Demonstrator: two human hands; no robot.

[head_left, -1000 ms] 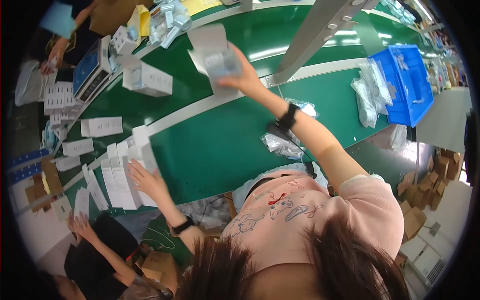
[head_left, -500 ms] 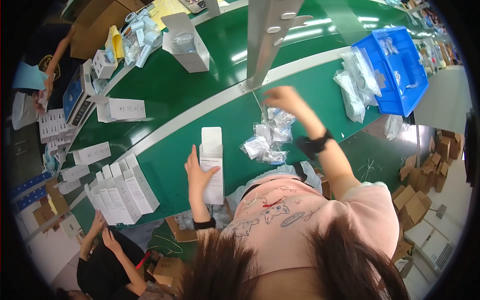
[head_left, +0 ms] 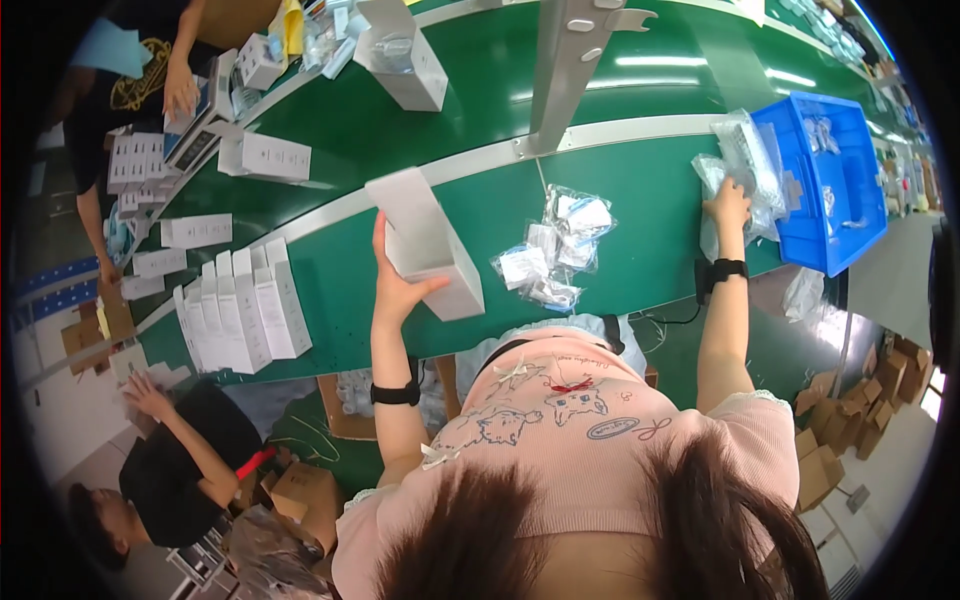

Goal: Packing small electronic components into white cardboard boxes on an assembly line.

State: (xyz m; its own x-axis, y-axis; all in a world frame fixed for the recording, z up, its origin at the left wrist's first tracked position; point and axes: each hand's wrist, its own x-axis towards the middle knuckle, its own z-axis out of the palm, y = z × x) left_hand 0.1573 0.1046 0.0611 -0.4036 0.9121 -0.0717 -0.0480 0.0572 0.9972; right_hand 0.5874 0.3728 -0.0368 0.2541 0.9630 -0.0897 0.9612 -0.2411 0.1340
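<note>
My left hand (head_left: 396, 288) grips a white oblong carton (head_left: 424, 241), lifted and tilted over the green table (head_left: 620, 235). My right hand (head_left: 729, 203) reaches far to the right and rests on a heap of clear plastic bags (head_left: 742, 172) next to a blue bin (head_left: 825, 175). Whether its fingers close on a bag I cannot tell. A small pile of bagged white parts (head_left: 556, 252) lies on the table between my two hands.
A row of upright white cartons (head_left: 240, 310) stands at the left. More cartons (head_left: 265, 156) ride the green belt beyond a grey rail. A metal post (head_left: 565, 60) rises mid-table. Other people work at the upper left and lower left. Cardboard boxes (head_left: 845, 440) sit on the floor to the right.
My left hand has lifted the white carton off the table and tilted it. My right hand has moved from the small bag pile out to the bags by the blue bin.
</note>
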